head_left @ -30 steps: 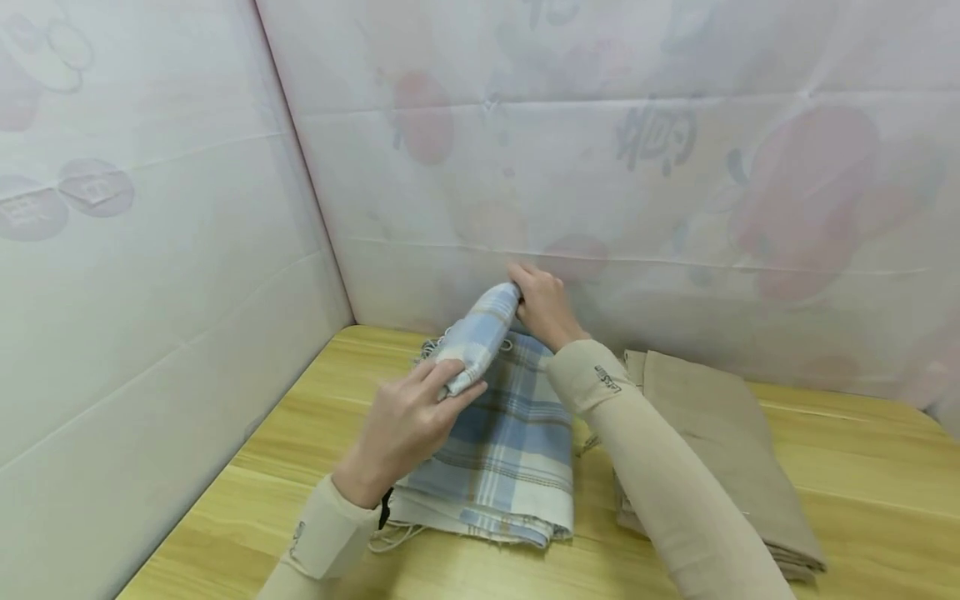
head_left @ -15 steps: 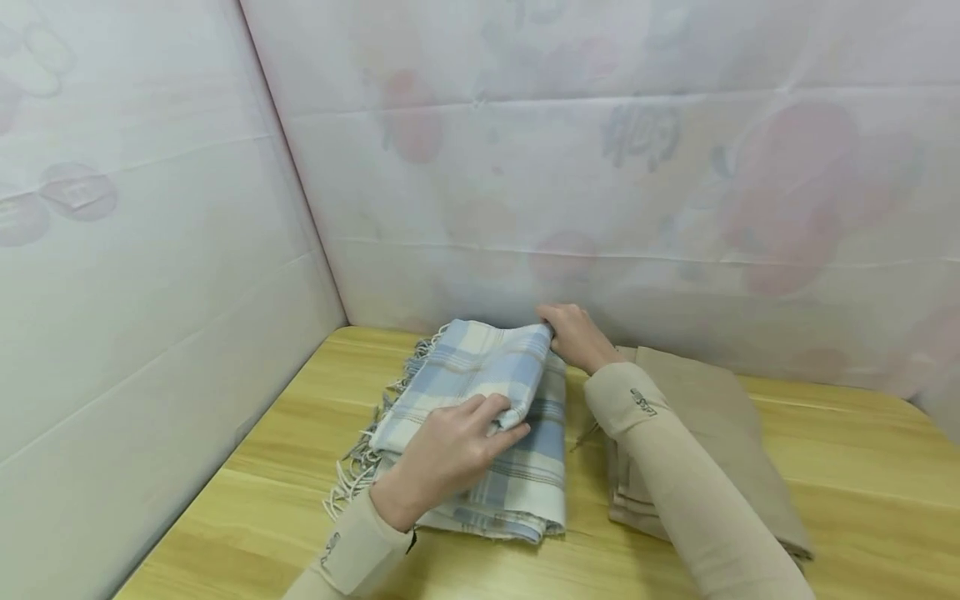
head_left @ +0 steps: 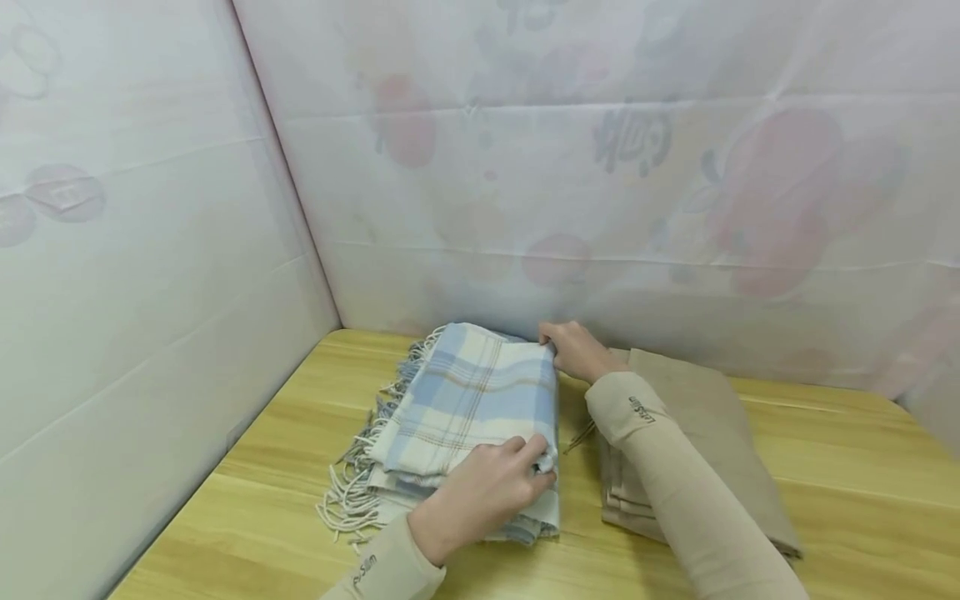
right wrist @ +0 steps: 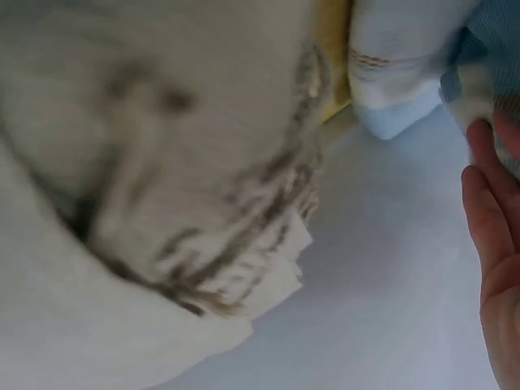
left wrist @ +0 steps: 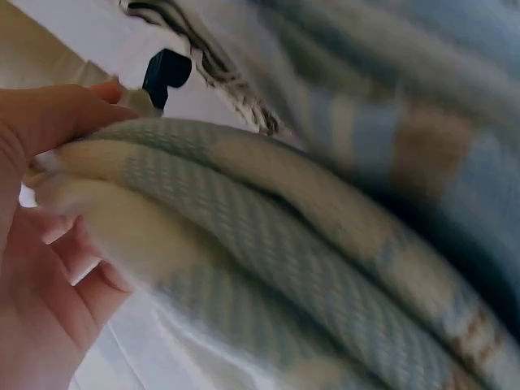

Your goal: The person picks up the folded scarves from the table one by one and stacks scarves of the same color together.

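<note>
A blue and white plaid scarf (head_left: 465,392) with fringe along its left side lies folded in layers on the wooden table. My left hand (head_left: 487,492) pinches its near right corner; in the left wrist view the thumb and fingers of that hand (left wrist: 57,187) grip several stacked folds of the scarf (left wrist: 244,236). At the far right corner, my right hand (head_left: 577,348) pinches the scarf's edge. The right wrist view has only part of this hand (right wrist: 496,219), with its fingertips on the scarf (right wrist: 479,89).
Right of the scarf, a folded beige cloth (head_left: 697,442) lies on the table (head_left: 862,475), partly behind the right forearm. Pale printed curtains (head_left: 450,192) rise close behind the table and along its left side (head_left: 172,250).
Both hands have carried the scarf's folded edge to the right and down, so the raised flap now lies flat over the lower layers. The fringe has come into view on the left.
</note>
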Demonstrator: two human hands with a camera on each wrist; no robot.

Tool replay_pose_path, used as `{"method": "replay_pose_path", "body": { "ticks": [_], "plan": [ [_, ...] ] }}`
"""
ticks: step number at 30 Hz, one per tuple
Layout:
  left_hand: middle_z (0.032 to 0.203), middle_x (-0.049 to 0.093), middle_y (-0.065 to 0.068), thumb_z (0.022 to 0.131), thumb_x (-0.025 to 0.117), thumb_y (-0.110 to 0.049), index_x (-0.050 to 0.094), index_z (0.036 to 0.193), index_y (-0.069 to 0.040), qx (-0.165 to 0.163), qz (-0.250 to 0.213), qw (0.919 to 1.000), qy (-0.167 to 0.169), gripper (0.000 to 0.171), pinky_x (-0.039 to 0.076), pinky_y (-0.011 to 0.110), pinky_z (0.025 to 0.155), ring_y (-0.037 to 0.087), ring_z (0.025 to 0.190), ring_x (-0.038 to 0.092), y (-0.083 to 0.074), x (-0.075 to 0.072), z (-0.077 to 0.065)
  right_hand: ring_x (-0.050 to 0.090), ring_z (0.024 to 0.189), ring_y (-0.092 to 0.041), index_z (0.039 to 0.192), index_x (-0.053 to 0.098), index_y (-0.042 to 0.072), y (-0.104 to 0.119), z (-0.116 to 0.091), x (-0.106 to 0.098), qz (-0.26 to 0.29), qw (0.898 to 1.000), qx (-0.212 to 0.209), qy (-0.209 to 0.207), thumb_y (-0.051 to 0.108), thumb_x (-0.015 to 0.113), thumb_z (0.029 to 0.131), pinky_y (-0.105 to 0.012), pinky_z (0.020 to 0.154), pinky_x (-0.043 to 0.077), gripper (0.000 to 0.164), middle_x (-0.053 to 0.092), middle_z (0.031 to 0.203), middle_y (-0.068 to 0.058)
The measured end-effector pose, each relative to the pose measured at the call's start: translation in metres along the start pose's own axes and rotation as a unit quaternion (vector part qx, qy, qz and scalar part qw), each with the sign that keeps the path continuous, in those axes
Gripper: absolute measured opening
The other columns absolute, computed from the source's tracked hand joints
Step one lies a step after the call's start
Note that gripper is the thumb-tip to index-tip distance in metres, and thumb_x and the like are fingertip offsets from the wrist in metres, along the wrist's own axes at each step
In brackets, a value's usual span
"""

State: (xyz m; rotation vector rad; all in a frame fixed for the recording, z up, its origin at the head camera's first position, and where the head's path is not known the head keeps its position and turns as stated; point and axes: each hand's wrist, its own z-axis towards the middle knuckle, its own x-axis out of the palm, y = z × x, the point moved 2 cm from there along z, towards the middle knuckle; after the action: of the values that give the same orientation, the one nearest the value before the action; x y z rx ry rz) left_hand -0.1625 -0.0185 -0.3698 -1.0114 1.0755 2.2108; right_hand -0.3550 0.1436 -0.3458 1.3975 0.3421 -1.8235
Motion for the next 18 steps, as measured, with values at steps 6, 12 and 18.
{"method": "replay_pose_path", "body": {
  "ticks": [6, 12, 18],
  "plan": [
    [0.109, 0.057, 0.000, 0.084, 0.080, -0.018, 0.081, 0.098, -0.029, 0.001, -0.001, 0.9998, 0.020, 0.017, 0.045, 0.015, 0.047, 0.007, 0.073, 0.054, -0.015, 0.007, 0.005, 0.058, 0.069, -0.025, 0.094, 0.057, 0.000, -0.004, -0.008, 0.004, 0.002, 0.998, 0.026, 0.056, -0.024, 0.050, 0.076, -0.038, 0.065, 0.051, 0.031, 0.064, 0.085, -0.018],
    [0.100, 0.052, -0.001, 0.075, 0.084, -0.019, 0.080, 0.095, -0.032, -0.007, -0.004, 0.9996, 0.027, 0.025, 0.041, 0.016, 0.045, 0.007, 0.068, 0.051, -0.027, 0.015, 0.004, 0.029, 0.062, -0.016, 0.078, 0.035, 0.011, -0.003, -0.011, 0.022, 0.045, 0.983, 0.074, 0.160, -0.019, 0.043, 0.087, -0.031, 0.063, 0.028, 0.032, 0.029, 0.070, -0.001],
    [0.094, 0.056, -0.005, 0.084, 0.079, -0.021, 0.080, 0.095, -0.035, 0.019, 0.034, 0.9988, 0.031, 0.018, 0.044, 0.015, 0.050, 0.005, 0.068, 0.052, -0.036, 0.016, 0.002, 0.043, 0.069, -0.019, 0.089, 0.055, 0.006, 0.008, -0.014, 0.024, 0.021, 0.964, 0.130, 0.232, -0.011, 0.047, 0.094, -0.030, 0.064, 0.037, 0.019, 0.050, 0.080, -0.004]
  ]
}}
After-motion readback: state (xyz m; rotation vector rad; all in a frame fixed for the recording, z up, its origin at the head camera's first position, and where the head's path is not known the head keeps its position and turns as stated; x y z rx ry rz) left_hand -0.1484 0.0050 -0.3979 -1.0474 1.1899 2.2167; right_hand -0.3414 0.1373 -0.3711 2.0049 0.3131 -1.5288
